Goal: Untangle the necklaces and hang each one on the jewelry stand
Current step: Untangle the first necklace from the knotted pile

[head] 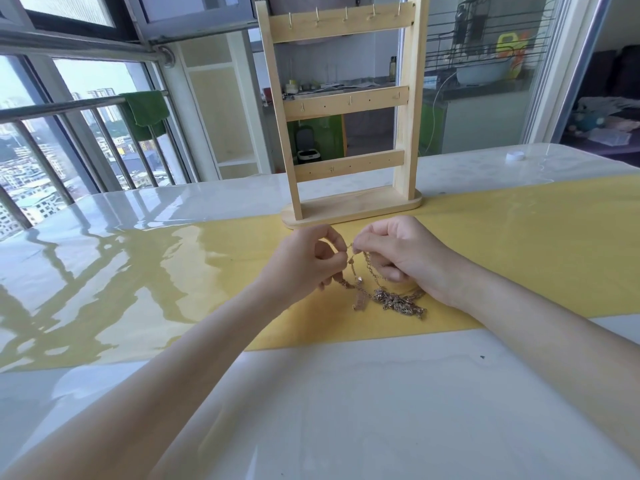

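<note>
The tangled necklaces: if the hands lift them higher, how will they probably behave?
The tangled necklaces are thin chain, so probably limp and drooping. Their knotted pile would likely rise as one clump. They look light, and fine links may slip from the left hand and right hand.

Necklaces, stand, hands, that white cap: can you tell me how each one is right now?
necklaces: tangled in a heap on the yellow mat, one strand lifted.
jewelry stand: upright, hooks bare.
left hand: pinching the chain.
right hand: pinching the chain close beside it.
white cap: lying on the table, far right.
green towel: draped over the railing.
</note>
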{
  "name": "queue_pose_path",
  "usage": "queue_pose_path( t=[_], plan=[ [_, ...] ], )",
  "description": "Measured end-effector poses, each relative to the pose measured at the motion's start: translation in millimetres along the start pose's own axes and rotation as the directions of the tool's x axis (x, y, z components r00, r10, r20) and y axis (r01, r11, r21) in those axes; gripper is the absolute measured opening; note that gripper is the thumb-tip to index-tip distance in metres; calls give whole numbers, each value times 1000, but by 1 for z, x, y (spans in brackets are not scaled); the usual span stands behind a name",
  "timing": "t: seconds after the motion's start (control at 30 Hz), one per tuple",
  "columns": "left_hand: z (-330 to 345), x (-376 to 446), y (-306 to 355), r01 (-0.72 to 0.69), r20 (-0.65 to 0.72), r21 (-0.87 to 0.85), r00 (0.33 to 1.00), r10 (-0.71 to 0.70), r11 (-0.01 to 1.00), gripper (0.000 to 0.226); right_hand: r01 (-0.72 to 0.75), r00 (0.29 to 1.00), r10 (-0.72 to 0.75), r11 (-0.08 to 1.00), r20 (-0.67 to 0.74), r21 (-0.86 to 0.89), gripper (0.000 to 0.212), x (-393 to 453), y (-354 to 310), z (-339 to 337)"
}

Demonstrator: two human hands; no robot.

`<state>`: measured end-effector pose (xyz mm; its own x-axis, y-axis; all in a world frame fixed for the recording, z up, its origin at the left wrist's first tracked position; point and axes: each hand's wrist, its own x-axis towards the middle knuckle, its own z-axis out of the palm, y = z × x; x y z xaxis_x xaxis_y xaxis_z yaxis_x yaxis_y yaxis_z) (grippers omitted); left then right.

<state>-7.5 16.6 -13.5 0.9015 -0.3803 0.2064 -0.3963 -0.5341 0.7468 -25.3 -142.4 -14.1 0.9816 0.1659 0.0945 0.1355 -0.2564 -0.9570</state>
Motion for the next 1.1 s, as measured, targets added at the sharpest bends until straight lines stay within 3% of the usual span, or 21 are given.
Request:
queue_pose_path(
  t=[0.17, 0.23, 0.3, 0.37, 0.53, 0.73, 0.97, 1.1],
  plan=[
    [1, 0, -1, -32, -103, 97, 994, 42, 995, 18, -36, 998, 32, 996, 47, 87, 26, 1, 1, -1],
    [0, 0, 1, 81, -95, -255, 989, -109, 964, 19, -43, 997, 35, 992, 67, 118, 28, 1, 4, -2],
    [-3, -1, 5, 221, 56, -638, 969, -241, 738, 19, -32, 997, 22, 989, 71, 143, 25, 1, 6, -3],
    [-2, 0, 6, 261, 112, -723, 958, -264, 640, 19, -21, 997, 8, 984, 75, 175, 22, 1, 8, -3],
    [5, 1, 8, 247, 66, -744, 952, -300, 621, 17, -36, 997, 17, 970, 80, 240, 20, 2, 9, -2],
    [5, 3, 7, 236, 66, -666, 964, -259, 708, 17, -23, 995, 48, 962, -87, 270, 20, 5, 12, 1],
    [5, 2, 1, 279, 168, -488, 960, -225, 827, 14, 87, 977, -49, 981, -207, 176, 22, 4, 11, 4],
    [4, 2, -2, 298, 123, -548, 953, -277, 781, 8, 123, 977, -89, 977, -196, 171, 20, 3, 9, 7]
  ],
)
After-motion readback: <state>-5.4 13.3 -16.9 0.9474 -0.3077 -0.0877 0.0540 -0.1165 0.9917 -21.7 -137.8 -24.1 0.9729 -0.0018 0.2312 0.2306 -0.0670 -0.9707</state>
